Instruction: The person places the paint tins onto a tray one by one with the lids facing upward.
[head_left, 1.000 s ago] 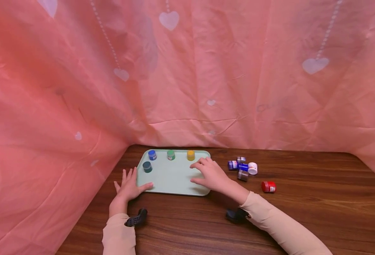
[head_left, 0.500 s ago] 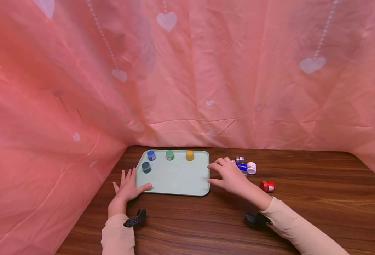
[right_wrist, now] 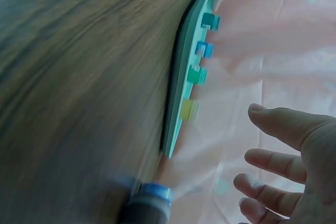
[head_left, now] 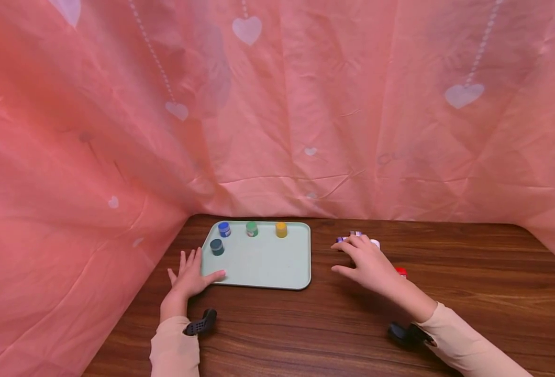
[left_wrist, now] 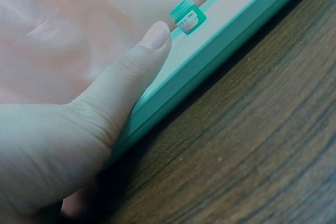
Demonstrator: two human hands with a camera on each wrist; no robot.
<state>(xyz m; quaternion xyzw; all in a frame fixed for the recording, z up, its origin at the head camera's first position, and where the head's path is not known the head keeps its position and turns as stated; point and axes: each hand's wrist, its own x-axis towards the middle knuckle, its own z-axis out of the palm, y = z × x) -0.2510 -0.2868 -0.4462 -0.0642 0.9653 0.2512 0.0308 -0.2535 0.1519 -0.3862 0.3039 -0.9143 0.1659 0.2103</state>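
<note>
Head view: right hand (head_left: 367,263) has wide, empty fingers; dipping its wrist could knock the half-hidden red jar (head_left: 402,273). Left hand (head_left: 190,277), fingers spread, touches the tray (head_left: 268,267).

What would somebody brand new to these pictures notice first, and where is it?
Probably the pink fabric curtain with pale printed hearts, filling the head view above the brown wooden table. Next, the pale green rectangular tray, with small round blue, green and yellow jars along its far edge and a dark teal jar nearer. The left hand is at its left end; the right hand is beyond its right end.
</note>
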